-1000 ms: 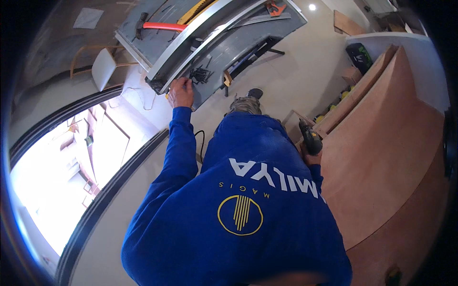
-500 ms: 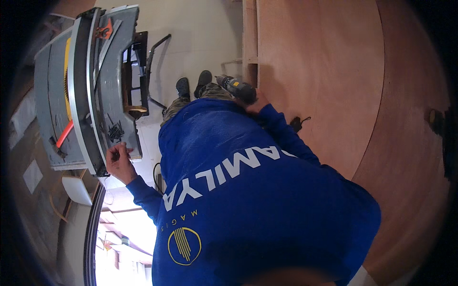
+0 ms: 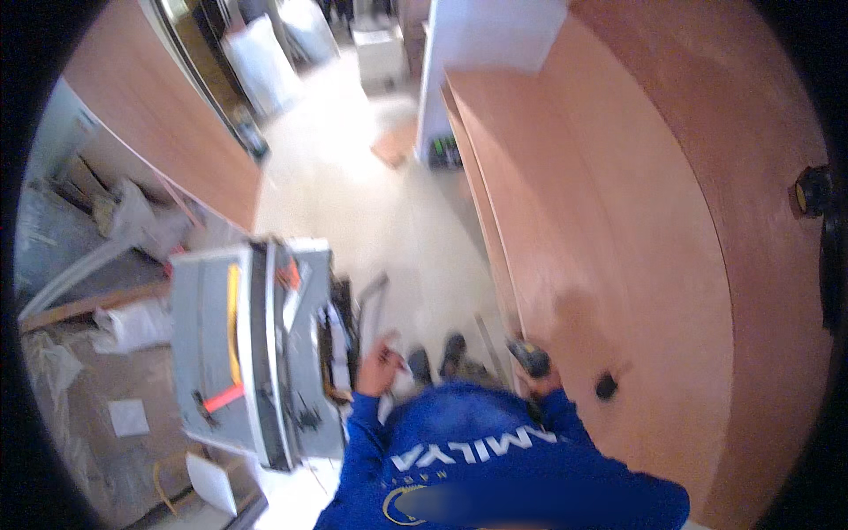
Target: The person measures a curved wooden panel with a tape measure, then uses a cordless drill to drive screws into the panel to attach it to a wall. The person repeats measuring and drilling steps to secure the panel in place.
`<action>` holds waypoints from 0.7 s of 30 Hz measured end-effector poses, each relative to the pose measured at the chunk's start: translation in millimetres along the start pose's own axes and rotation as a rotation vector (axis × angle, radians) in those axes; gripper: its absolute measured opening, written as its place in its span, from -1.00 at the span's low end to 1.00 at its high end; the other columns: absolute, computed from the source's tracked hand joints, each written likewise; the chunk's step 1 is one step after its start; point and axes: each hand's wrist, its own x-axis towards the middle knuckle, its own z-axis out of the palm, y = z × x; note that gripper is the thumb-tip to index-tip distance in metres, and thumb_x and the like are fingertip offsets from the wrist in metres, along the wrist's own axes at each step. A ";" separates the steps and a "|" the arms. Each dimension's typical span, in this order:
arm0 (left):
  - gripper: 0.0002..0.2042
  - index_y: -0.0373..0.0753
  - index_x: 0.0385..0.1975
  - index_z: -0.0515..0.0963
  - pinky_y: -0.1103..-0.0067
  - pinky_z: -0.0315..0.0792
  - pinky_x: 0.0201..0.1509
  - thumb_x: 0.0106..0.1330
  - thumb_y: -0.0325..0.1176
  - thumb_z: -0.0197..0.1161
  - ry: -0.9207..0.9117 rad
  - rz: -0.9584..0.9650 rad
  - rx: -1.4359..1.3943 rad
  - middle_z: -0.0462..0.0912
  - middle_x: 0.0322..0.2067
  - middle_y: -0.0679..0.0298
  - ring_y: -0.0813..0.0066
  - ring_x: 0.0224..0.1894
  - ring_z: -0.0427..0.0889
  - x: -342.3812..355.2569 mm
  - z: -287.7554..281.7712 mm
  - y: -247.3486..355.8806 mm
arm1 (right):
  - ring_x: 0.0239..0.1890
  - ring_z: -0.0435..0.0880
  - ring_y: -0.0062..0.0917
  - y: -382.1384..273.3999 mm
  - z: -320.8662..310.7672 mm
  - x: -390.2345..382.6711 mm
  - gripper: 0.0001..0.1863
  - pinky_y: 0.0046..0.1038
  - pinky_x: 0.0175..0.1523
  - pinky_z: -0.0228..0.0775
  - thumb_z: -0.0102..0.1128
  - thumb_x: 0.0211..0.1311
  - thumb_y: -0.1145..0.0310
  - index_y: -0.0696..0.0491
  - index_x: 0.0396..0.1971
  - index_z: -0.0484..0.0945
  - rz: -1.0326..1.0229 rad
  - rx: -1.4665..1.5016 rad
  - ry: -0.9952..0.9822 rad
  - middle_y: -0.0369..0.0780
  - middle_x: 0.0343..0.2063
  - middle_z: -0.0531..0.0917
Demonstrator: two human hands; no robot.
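My left hand [image 3: 380,369] is raised just right of a grey table saw [image 3: 199,309], its fingers curled around something small that I cannot make out in the blur. On the saw lie a pile of dark screws [image 3: 307,417], a hammer with a red handle [image 3: 223,396], a yellow strip [image 3: 234,322] and an orange tool [image 3: 289,276]. My right hand [image 3: 539,378] grips a dark cordless drill [image 3: 528,355] beside the long plywood panel [image 3: 618,238].
A plywood board [image 3: 155,106] stands at the upper left, above heaped sheeting [image 3: 141,221]. A white panel [image 3: 486,49] borders the walkway [image 3: 344,168], with white sacks [image 3: 261,62] at its far end. A white chair [image 3: 212,481] is at the lower left.
The view has swung up to show the room ahead. My left hand has left the screw pile and moved right, nearer my body. My right hand still holds the drill.
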 end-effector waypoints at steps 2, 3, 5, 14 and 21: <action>-0.55 -0.14 0.16 0.55 0.49 0.57 -0.25 0.25 -0.56 0.06 -0.116 -0.053 0.148 0.67 -0.52 0.19 0.47 -0.43 0.70 19.1 5.5 6.0 | -0.02 0.64 -0.40 8.8 -14.3 20.0 -0.37 -0.35 0.18 0.47 0.59 -0.04 0.35 0.08 0.08 0.51 -0.243 0.015 0.128 -0.19 -0.05 0.66; -0.58 -0.11 0.12 0.58 0.46 0.57 -0.23 0.24 -0.50 0.08 -0.130 -0.047 0.204 0.66 -0.52 0.16 0.43 -0.43 0.69 25.7 7.9 9.5 | -0.12 0.66 -0.42 12.8 -21.5 26.6 -0.42 -0.36 0.08 0.54 0.58 -0.03 0.35 0.07 0.03 0.53 -0.346 0.033 0.199 -0.21 -0.14 0.68; -0.60 -0.09 0.09 0.59 0.40 0.57 -0.22 0.24 -0.44 0.11 -0.163 0.043 0.414 0.69 -0.48 0.09 0.31 -0.41 0.71 41.0 7.4 17.9 | -0.54 0.60 -0.49 15.3 -39.7 45.9 -0.63 -0.36 -0.43 0.52 0.52 -0.01 0.41 0.03 -0.21 0.53 0.090 0.023 0.258 -0.27 -0.48 0.63; -0.65 -0.20 -0.01 0.52 0.45 0.61 -0.24 0.16 -0.48 0.24 -0.125 -0.092 0.364 0.76 -0.43 0.11 0.34 -0.44 0.78 43.4 0.8 44.5 | -0.77 0.46 -0.48 -49.4 -137.4 107.4 -0.76 -0.34 -0.67 0.33 0.45 0.12 0.37 0.03 -0.46 0.48 0.622 0.081 0.180 -0.25 -0.73 0.50; -0.62 -0.22 -0.01 0.52 0.49 0.61 -0.30 0.12 -0.52 0.28 -0.123 -0.133 0.340 0.76 -0.44 0.12 0.37 -0.45 0.78 34.6 15.1 32.2 | -0.73 0.52 -0.46 -36.3 -141.8 137.3 -0.76 -0.31 -0.63 0.37 0.43 0.14 0.34 0.08 -0.55 0.53 0.673 -0.090 0.062 -0.22 -0.74 0.54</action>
